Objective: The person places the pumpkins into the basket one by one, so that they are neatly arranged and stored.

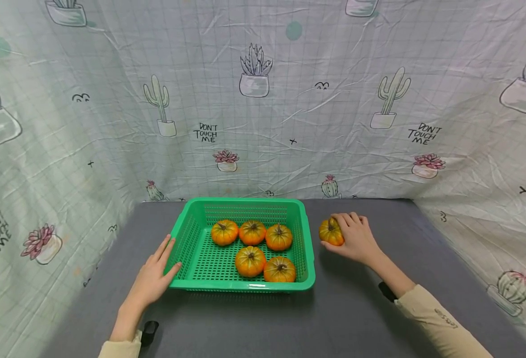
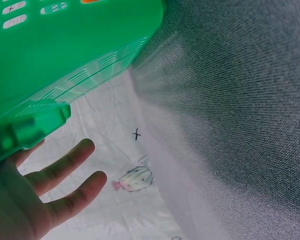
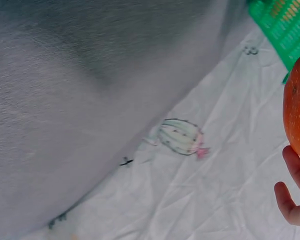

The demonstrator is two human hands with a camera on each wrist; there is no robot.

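Observation:
A small orange pumpkin is in the grip of my right hand, to the right of a green plastic basket. In the right wrist view the same pumpkin shows at the right edge, with fingertips against it. My left hand lies at the basket's left rim, fingers spread and fairly straight. The left wrist view shows that hand beside the rim, some fingers free of it. Inside the basket sit several more pumpkins, in a back row and a front pair.
A dark grey cloth covers the table under the basket. Behind and at both sides hangs a pale curtain printed with potted cacti. Black bands are on the wrists, below beige sleeves.

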